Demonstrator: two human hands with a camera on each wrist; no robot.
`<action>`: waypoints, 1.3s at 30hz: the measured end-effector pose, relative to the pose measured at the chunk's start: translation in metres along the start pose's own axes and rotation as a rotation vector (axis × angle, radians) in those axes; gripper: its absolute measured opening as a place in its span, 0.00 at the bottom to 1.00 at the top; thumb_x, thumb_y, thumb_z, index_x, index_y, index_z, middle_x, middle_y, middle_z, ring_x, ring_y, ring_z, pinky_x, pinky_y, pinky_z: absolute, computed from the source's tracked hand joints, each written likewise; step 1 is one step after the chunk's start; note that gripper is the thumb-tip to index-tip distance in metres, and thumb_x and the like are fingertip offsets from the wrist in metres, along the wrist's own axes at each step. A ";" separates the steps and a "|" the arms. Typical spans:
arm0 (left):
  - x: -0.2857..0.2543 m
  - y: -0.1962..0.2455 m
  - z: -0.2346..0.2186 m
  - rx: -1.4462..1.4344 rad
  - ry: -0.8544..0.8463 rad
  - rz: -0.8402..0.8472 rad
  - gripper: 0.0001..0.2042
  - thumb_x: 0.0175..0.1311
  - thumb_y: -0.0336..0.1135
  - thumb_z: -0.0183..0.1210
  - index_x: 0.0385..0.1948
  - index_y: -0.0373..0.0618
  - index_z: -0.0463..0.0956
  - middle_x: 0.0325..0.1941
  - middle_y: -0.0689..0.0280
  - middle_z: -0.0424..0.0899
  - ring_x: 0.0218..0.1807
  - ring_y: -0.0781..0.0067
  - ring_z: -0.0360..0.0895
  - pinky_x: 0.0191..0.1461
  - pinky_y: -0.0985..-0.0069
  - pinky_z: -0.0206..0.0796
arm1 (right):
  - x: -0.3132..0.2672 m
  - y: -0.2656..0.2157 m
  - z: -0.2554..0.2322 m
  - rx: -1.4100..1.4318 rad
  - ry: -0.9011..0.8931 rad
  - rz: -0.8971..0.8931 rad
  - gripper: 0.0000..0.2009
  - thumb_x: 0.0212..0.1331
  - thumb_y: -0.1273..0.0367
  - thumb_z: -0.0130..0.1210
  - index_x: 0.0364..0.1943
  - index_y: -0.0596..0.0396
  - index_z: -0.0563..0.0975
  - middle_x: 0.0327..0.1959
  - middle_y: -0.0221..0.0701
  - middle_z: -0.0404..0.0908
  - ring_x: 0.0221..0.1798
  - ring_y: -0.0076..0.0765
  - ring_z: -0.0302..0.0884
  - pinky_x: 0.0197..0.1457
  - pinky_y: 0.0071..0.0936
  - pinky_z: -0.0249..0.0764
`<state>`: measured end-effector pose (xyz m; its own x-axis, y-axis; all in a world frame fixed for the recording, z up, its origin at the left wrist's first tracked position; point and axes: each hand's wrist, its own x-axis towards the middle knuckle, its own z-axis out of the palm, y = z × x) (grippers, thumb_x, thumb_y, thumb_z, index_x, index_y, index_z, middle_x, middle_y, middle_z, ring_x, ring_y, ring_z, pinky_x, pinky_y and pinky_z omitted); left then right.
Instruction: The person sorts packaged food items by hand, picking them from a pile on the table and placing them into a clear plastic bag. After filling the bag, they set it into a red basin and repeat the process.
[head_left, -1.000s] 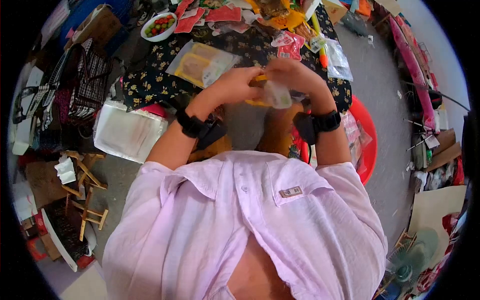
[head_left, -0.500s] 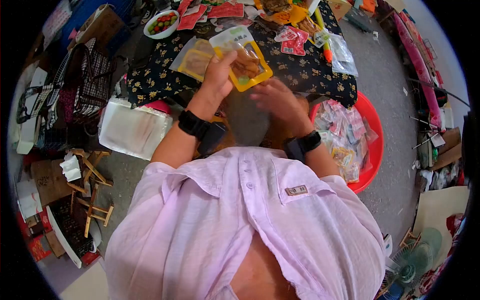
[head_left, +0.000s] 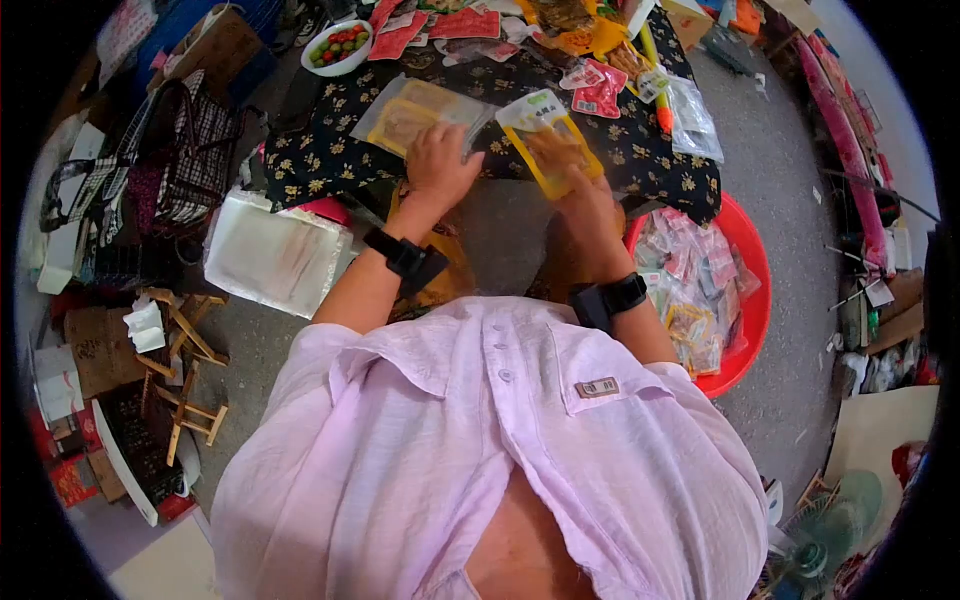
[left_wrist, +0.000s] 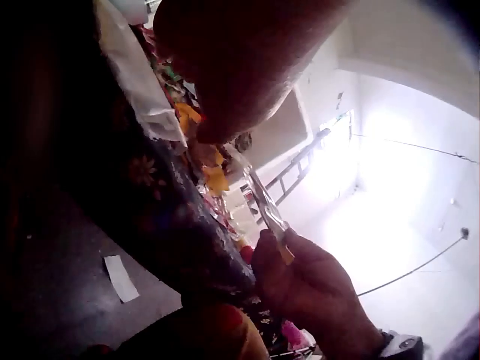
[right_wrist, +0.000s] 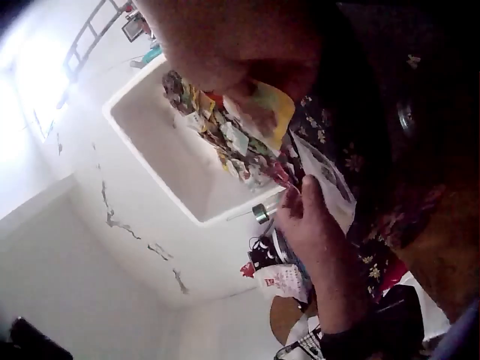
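My right hand (head_left: 590, 205) grips a yellow-edged food packet (head_left: 533, 112) by its near end, thumb on top, tilted above the table. In the left wrist view the packet (left_wrist: 262, 201) appears edge-on in the right hand (left_wrist: 311, 281). My left hand (head_left: 440, 168) rests with its fingers on the near right part of a clear bag (head_left: 455, 104) lying on the cloth, in which yellow-framed packets show. The right wrist view has the left hand (right_wrist: 319, 244) beside that pale bag (right_wrist: 330, 184).
The dark floral tablecloth (head_left: 320, 150) bears red packets (head_left: 600, 92), a white bowl (head_left: 338, 66) of small red and green fruits and an orange-tipped yellow stick (head_left: 663, 115). A red basin (head_left: 757, 290) full of packets stands at right; silvery sheets (head_left: 275, 255) lie at left.
The packet has passed from the left hand to the right hand and moved right. My left hand has come down onto the clear bag.
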<state>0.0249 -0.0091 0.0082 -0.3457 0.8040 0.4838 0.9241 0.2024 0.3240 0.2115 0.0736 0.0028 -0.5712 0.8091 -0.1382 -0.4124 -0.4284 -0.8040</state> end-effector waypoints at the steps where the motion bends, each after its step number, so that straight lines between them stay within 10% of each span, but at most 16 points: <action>1: 0.000 -0.002 0.002 0.058 -0.008 0.026 0.16 0.48 0.38 0.52 0.37 0.39 0.67 0.37 0.57 0.70 0.44 0.54 0.64 0.47 0.64 0.57 | 0.002 0.003 -0.007 0.003 -0.012 0.013 0.13 0.54 0.71 0.42 0.45 0.55 0.64 0.43 0.31 0.69 0.44 0.31 0.69 0.40 0.27 0.70; 7: 0.006 -0.018 0.018 -0.077 -0.082 -0.120 0.05 0.45 0.31 0.47 0.21 0.39 0.68 0.26 0.56 0.70 0.34 0.52 0.66 0.38 0.62 0.59 | 0.008 0.013 -0.013 0.013 -0.111 0.147 0.13 0.54 0.72 0.41 0.45 0.58 0.64 0.42 0.32 0.69 0.43 0.31 0.70 0.42 0.29 0.70; 24: 0.006 -0.018 0.015 -0.159 0.101 -0.026 0.06 0.46 0.31 0.45 0.18 0.38 0.64 0.23 0.54 0.68 0.31 0.50 0.65 0.34 0.60 0.57 | 0.031 0.013 0.010 0.075 -0.352 0.276 0.12 0.55 0.72 0.40 0.42 0.66 0.66 0.42 0.37 0.71 0.44 0.35 0.70 0.47 0.28 0.67; 27: 0.004 -0.012 0.011 -0.073 0.035 -0.002 0.05 0.46 0.31 0.45 0.18 0.39 0.64 0.23 0.54 0.69 0.31 0.51 0.65 0.34 0.60 0.57 | 0.029 0.000 0.017 -1.491 -0.546 -0.545 0.13 0.52 0.72 0.45 0.42 0.62 0.67 0.41 0.37 0.71 0.43 0.35 0.70 0.45 0.27 0.67; 31: 0.001 -0.012 0.015 -0.098 0.110 0.157 0.05 0.46 0.30 0.44 0.17 0.40 0.65 0.24 0.56 0.69 0.32 0.53 0.66 0.35 0.61 0.58 | 0.076 0.064 0.005 -0.352 -0.493 -0.215 0.13 0.41 0.74 0.53 0.36 0.57 0.71 0.35 0.37 0.73 0.39 0.39 0.71 0.40 0.28 0.68; 39: -0.006 -0.014 0.013 -0.089 0.031 0.175 0.08 0.50 0.29 0.45 0.29 0.35 0.67 0.34 0.53 0.70 0.42 0.52 0.66 0.45 0.63 0.57 | 0.128 0.078 -0.003 -0.799 -0.557 -0.122 0.09 0.40 0.72 0.55 0.29 0.56 0.72 0.23 0.35 0.73 0.27 0.37 0.71 0.28 0.27 0.67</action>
<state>0.0159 -0.0101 -0.0098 -0.1869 0.8050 0.5631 0.9531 0.0097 0.3025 0.1082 0.1449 -0.0792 -0.8942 0.4364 0.0997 -0.0063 0.2103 -0.9776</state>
